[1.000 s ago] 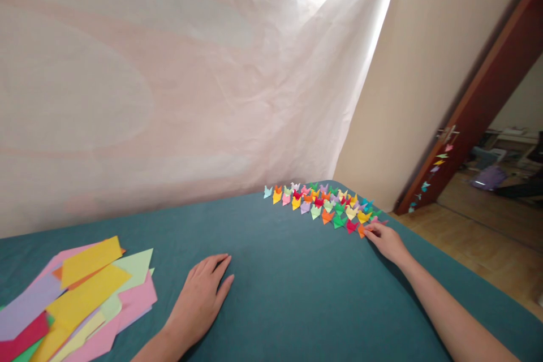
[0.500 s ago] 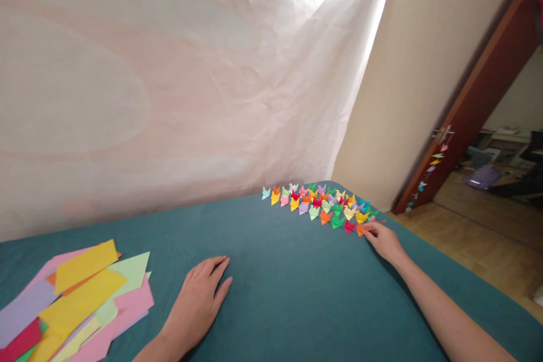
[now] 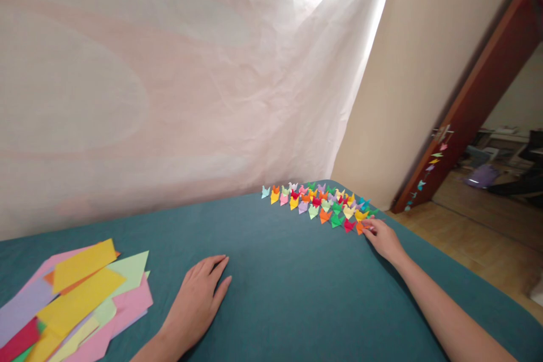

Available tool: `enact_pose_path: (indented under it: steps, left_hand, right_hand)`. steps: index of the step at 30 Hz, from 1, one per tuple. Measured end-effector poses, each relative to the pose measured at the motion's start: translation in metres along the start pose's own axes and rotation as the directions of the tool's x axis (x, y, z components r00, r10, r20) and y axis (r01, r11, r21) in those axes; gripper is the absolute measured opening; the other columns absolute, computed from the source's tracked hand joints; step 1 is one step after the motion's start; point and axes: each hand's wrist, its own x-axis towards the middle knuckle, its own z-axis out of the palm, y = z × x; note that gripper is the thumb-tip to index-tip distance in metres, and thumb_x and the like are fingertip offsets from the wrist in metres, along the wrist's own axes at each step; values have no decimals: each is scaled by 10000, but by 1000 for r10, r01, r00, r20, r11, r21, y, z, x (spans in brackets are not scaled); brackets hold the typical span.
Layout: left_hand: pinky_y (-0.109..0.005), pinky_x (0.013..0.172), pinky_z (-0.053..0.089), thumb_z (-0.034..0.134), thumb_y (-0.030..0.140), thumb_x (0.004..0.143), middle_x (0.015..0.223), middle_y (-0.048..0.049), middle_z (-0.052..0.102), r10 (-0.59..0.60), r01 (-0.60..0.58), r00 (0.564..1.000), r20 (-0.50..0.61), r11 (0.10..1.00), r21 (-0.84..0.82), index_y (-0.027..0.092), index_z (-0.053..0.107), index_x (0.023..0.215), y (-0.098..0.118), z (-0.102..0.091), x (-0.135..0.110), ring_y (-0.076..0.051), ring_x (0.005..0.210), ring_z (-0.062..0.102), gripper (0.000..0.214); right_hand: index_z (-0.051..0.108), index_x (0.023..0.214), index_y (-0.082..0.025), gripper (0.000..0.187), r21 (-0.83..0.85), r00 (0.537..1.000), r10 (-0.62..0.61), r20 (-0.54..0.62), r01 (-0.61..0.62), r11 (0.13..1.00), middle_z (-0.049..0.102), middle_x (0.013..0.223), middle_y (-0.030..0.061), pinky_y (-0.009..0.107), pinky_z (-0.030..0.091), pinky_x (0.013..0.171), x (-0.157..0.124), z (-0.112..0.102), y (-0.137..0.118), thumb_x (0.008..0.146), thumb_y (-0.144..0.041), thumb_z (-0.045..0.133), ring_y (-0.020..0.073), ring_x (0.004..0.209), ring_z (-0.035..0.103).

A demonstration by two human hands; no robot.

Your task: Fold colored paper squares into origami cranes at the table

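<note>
Near the left hand (image 3: 197, 295) lie coloured papers (image 3: 82, 300).

We see a creased pale pink-and-grey curtain (image 3: 203, 79), a plain beige wall (image 3: 407, 56), a long reddish-brown door (image 3: 487, 76) with a silvery metal handle (image 3: 443, 133), and light-brown flooring (image 3: 487, 246)

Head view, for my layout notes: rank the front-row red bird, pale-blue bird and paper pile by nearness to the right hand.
1. Red bird: just left of the right hand.
2. Pale-blue bird: farther left, toward the back.
3. Paper pile: far left.
</note>
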Motion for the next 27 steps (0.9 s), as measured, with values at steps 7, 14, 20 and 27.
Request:
enact_pose_path:
  steps: [7, 14, 20, 27]
  left_hand:
    - [-409, 995, 368, 379, 384, 913, 1231, -85, 534, -19, 20, 1000, 13, 1000, -24, 186, 533, 1229, 5, -5, 0, -234, 1135, 484, 403]
    - [-402, 1007, 340, 409, 332, 913, 1222, -71, 525, -69, 71, 997, 43, 996, -49, 217, 530, 1226, 20, -18, -7, -225, 1136, 463, 355]
    - [-407, 993, 329, 425, 308, 914, 1232, -63, 503, -71, 75, 995, 65, 995, -70, 292, 569, 1186, 23, -21, -13, -225, 1155, 435, 308]
    - [-375, 963, 369, 446, 296, 904, 1208, -90, 542, -61, 59, 986, 157, 998, 17, 210, 561, 1183, 24, -35, -9, -227, 1123, 484, 313]
  right_hand:
    - [621, 1001, -160, 319, -30, 996, -34, -85, 31, 999, 617, 952, 96, 332, 473, 717, 0, -17, -21, 780, -319, 454, 200, 733, 595]
    - [586, 1012, -202, 291, 125, 965, -254, 69, 244, 962, 607, 982, 95, 331, 478, 696, -13, -4, -99, 829, -383, 449, 203, 715, 586]
    - [576, 1025, -242, 221, 412, 742, -543, 393, 385, 826, 582, 1054, 59, 302, 488, 747, -49, 25, -216, 880, -333, 437, 187, 831, 594]
    - [591, 965, -212, 190, 610, 532, -736, 419, 435, 662, 583, 940, 47, 281, 474, 715, -80, 51, -327, 875, -191, 426, 158, 773, 578]
